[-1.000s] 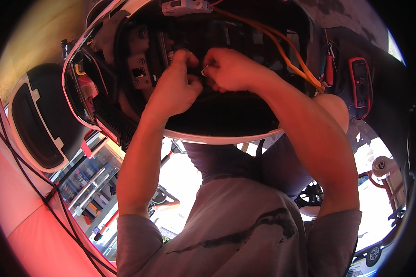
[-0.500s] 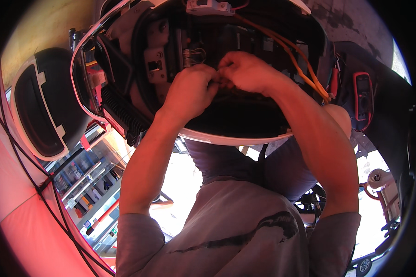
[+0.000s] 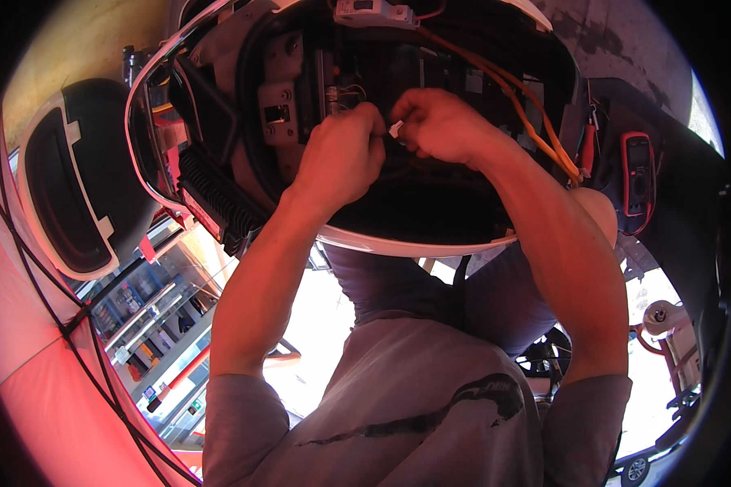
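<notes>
In the upper middle of the frame, the pale rim (image 3: 382, 246) bounds the dark cavity (image 3: 418, 207) from below. The person's left hand (image 3: 343, 158) and right hand (image 3: 437, 126) block its centre, a small white piece (image 3: 395, 128) in the narrow gap between them. Beneath, a dark stretch leaves room, depth unclear. Orange cables (image 3: 529, 114) cross the upper right; a bracket (image 3: 278, 118) obstructs the left.

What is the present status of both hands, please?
Right fingers pinch small white piece; left fingers curled, grip hidden. Orange cables at right, apart from both.
</notes>
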### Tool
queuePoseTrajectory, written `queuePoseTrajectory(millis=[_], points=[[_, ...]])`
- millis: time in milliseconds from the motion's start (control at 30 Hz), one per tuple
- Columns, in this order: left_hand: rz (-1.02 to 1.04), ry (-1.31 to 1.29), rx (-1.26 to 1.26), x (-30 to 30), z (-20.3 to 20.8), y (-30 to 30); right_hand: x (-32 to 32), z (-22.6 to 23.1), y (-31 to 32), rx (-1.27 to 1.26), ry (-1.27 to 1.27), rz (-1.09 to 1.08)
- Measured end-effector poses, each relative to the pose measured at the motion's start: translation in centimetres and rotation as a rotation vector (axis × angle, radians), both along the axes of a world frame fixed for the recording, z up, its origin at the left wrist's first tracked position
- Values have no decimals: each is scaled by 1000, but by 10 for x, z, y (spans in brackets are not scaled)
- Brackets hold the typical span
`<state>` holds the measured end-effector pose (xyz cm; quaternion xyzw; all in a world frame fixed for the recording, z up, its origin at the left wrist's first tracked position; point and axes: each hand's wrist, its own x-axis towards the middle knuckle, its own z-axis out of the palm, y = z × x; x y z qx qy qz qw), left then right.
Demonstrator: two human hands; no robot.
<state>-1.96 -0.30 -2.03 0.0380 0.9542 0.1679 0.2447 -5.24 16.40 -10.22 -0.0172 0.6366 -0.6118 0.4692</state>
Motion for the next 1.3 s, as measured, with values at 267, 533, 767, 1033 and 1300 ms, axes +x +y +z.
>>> queuePoseTrajectory(millis=[267,533,767,1033,1300], points=[[33,-50,-39,-3,-1,4,1,-4,0,35,32,16],[73,-102,-89,-4,2,9,1,-3,-1,58,56,19],[73,-72,-79,-3,0,7,3,1,1,33,9,7],[74,-80,-36,-3,4,5,11,8,1,37,71,-26],[36,1,-30,1,12,2,19,24,-1,10,215,-39]])
